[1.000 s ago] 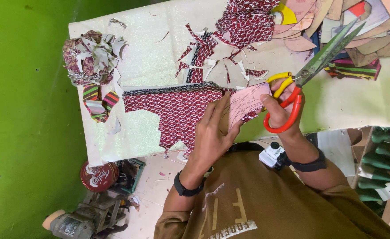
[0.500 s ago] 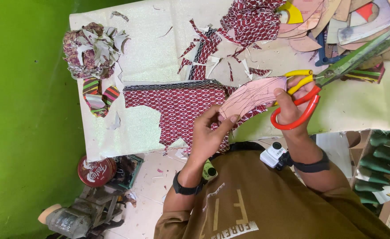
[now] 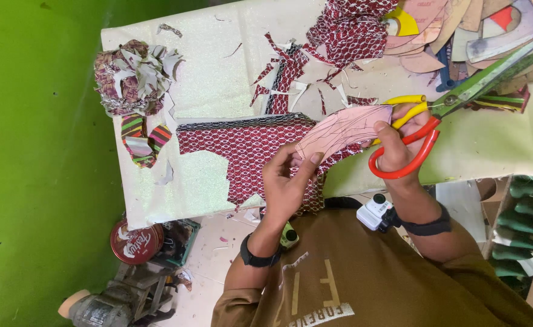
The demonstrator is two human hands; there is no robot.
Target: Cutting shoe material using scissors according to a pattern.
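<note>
Pinched between thumb and fingers of the left hand [image 3: 287,181], a pink pattern piece [image 3: 345,128] is held over the red patterned fabric [image 3: 248,148], its near end gripped and its far end reaching to the scissors [image 3: 436,124]. The scissors are gripped by the right hand [image 3: 399,148], whose fingers are closed through the red and yellow handle loops; the long green blades are pointed away from the fabric toward the far right, and whether they are parted cannot be told. The fabric is spread on the white table [image 3: 212,85], with a cut-out notch seen at its left edge and its near edge hanging over the table edge beside the left hand.

Left of the fabric, a heap of scraps [image 3: 133,75] is piled on the table, and a striped strip [image 3: 142,136] is curled just beside it. Beyond the fabric, small red offcuts [image 3: 284,66] are scattered, and a larger piece of the same cloth [image 3: 351,27] is bunched further off. Right of that cloth, flat card templates [image 3: 460,30] in pink, yellow and tan are stacked.

Below the fabric's left corner, off the table, a round red tin [image 3: 136,242] is seen on the floor with its lid on, so its contents are hidden.
</note>
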